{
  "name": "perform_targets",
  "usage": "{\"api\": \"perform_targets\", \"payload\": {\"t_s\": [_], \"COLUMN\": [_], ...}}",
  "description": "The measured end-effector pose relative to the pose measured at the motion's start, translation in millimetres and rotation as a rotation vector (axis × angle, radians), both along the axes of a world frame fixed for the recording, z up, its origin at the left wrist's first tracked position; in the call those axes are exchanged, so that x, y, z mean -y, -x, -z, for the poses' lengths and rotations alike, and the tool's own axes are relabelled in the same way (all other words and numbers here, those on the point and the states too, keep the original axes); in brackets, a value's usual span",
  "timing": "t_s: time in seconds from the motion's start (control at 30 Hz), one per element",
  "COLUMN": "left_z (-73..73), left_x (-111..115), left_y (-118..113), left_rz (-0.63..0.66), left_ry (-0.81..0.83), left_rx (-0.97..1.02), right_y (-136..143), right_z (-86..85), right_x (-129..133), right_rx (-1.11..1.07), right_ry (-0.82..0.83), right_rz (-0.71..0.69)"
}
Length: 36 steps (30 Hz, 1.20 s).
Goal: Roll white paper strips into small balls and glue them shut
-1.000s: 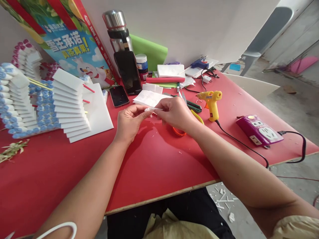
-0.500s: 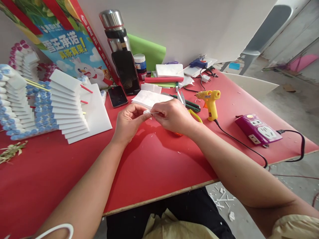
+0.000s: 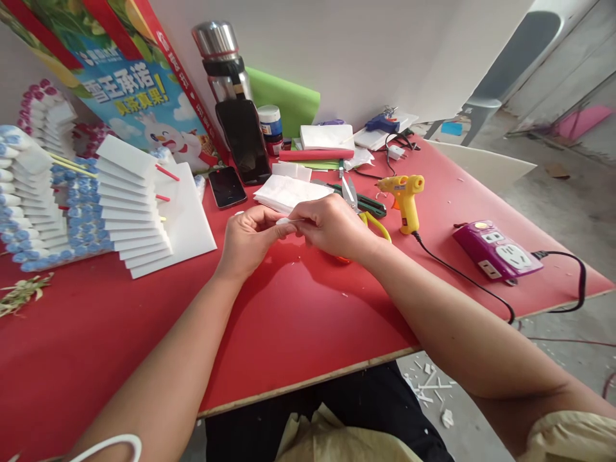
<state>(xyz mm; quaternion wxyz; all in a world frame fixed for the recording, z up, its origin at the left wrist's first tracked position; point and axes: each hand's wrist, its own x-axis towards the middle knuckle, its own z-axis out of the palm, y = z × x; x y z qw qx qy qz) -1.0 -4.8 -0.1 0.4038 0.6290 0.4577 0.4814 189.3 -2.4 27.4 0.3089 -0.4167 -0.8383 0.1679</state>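
Above the red tabletop my two hands meet, fingertips almost touching. My left hand [image 3: 251,239] is closed, pinching a small white piece [image 3: 285,221] between thumb and forefinger; its exact kind is too small to tell. From it a thin pale stick [image 3: 301,220] runs into my right hand [image 3: 332,224], which is closed on it. Just behind the hands lies a stack of white paper sheets [image 3: 289,192]. Scissors with yellow handles [image 3: 376,226] are partly hidden by my right hand, beside a green-and-black tool [image 3: 370,204].
A yellow glue gun [image 3: 407,202] and a purple power socket block [image 3: 498,250] with cords stand to the right. Fanned white board model pieces [image 3: 135,205] stand at left. Two phones [image 3: 227,187], a steel flask [image 3: 216,48] and a paint jar [image 3: 270,120] are at the back.
The small white piece has turned slightly between my fingers, and a bit of white now shows behind my left knuckles. Both hands stay in nearly the same place.
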Motion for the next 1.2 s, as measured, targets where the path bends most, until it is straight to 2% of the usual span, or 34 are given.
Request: {"api": "perform_targets", "payload": {"t_s": [0.33, 0.43, 0.57, 0.67, 0.77, 0.93, 1.1, 1.2], "left_z": [-3.7, -1.8, 0.8, 1.1, 0.4, -0.8, 0.1, 0.5], "left_x": [2, 1, 0, 0, 0, 0, 0, -1], "left_y": [-2, -3, -5, -6, -6, -6, -5, -4], "left_rz": [0.084, 0.05, 0.082, 0.099, 0.143, 0.151, 0.118, 0.087], "left_ry": [-0.031, -0.055, -0.054, 0.031, 0.066, 0.091, 0.128, 0.133], "left_rx": [-0.12, -0.108, -0.063, -0.002, 0.039, 0.025, 0.048, 0.072], "right_y": [0, -5, -10, -10, -8, -4, 4, 7], "right_z": [-2.8, -3.5, -1.5, 1.8, 4.7, 8.0, 7.7, 5.5], "right_x": [-2, -8, -16, -18, -17, -14, -8, -2], "right_rx": [-0.11, -0.317, -0.657, -0.709, -0.678, -0.561, -0.283, -0.179], "right_ry": [0.204, 0.471, 0.878, 0.984, 0.903, 0.717, 0.35, 0.178], "right_rz": [0.11, 0.071, 0.075, -0.007, -0.031, 0.047, 0.204, 0.206]}}
